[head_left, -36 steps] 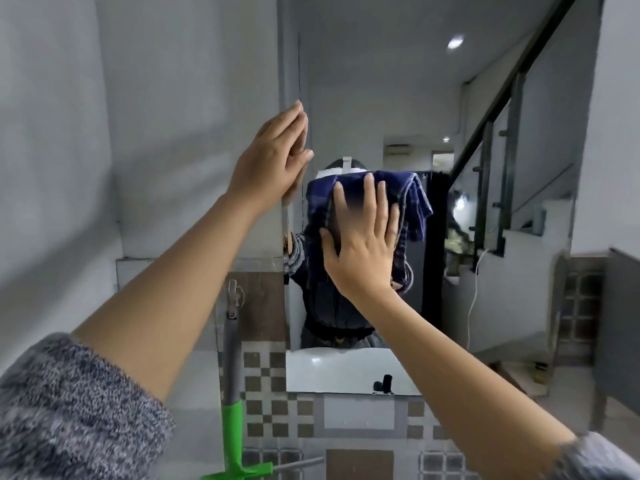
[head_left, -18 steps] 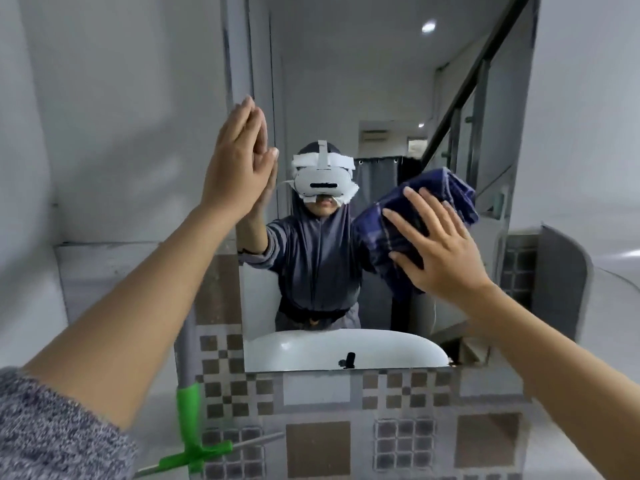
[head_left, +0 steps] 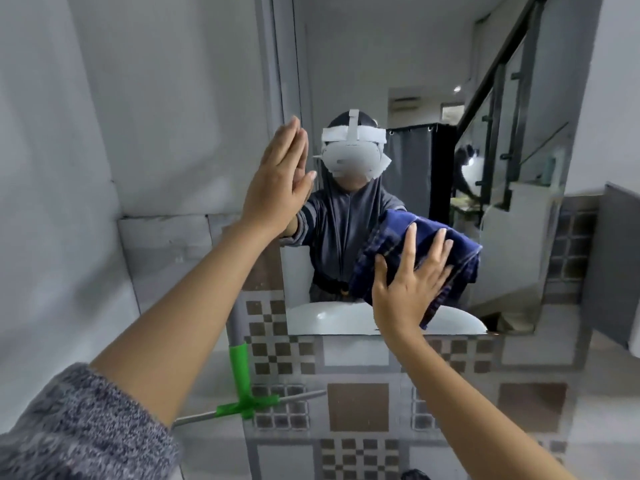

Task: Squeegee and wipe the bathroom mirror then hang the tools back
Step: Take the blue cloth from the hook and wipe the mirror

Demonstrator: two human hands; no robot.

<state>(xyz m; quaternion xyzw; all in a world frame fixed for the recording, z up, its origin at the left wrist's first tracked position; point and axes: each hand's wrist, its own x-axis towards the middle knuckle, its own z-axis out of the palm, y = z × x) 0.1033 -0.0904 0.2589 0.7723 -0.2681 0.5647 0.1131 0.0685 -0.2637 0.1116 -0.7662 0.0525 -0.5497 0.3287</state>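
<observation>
Here my right hand (head_left: pixel 408 289) lies flat with fingers spread, pressing the folded dark blue checked cloth (head_left: pixel 450 251) against the frameless wall mirror (head_left: pixel 433 64). My left hand (head_left: pixel 280 181) is open too, fingers together, braced on the glass's left edge. Below that hand, the green-handled squeegee (head_left: pixel 242 382) hangs against the tiled wall (head_left: pixel 356 407).

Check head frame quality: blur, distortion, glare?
Head view: wide-angle bowing bends the mirror frame and tiles; light motion blur on the right hand and blue cloth, left hand sharper; soft, even light, no strong glare; the green squeegee reads clearly.
</observation>
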